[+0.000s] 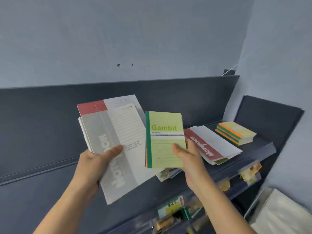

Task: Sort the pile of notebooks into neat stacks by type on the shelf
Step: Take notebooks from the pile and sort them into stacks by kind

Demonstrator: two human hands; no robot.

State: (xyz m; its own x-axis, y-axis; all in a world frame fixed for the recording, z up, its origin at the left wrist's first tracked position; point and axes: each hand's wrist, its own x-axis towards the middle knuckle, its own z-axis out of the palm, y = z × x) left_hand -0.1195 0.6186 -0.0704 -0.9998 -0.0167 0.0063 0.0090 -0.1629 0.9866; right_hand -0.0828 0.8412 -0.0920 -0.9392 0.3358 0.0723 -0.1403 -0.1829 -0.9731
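My left hand (91, 164) grips a fanned bundle of large grey and red notebooks (114, 141), thumb curled over the cover | my right hand (190, 159) pinches small green Gambit notebooks (164, 137), hiding part of the loose red-and-white notebooks (212, 142) on the dark shelf (265, 146) | small orange-and-green-spined stack (236, 132) far right

Pale blue-grey wall (118, 31) fills upper half; two small holes (118, 65) near 12 o'clock. Side wall (278, 48) at 2 o'clock, meeting it in corner. Thin white cord (230, 69) at 1 o'clock. Dark slate shelf (50, 102) spans 9 to 3 o'clock. Clear-fronted bins (177, 215) at 5 o'clock, contents blurred. Light soft, even.
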